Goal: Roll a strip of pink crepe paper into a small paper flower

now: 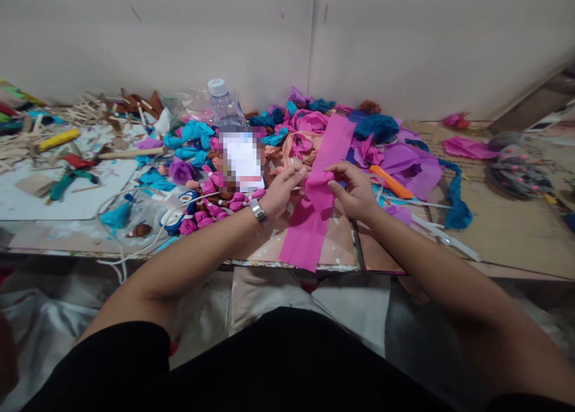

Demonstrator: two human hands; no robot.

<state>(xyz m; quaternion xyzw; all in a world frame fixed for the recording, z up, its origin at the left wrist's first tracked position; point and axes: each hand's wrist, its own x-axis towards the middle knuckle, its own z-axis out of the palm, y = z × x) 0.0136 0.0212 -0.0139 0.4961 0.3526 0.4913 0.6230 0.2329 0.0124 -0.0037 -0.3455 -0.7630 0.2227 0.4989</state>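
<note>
A long strip of pink crepe paper (314, 220) lies across the low work board (494, 232), running from the paper pile down to the board's front edge. My left hand (281, 191), with a metal watch on the wrist, pinches the strip's left side at its middle. On the strip's right side my right hand (354, 190) pinches the same bunched fold. The paper is gathered between the two hands.
Behind the hands lies a heap of pink, purple, blue and peach crepe paper (314, 127) with small paper roses (211, 205). A water bottle (223, 103), an orange cutter (392, 182), wooden sticks (90, 109) and a white cable (148, 235) lie around. The wall stands close behind.
</note>
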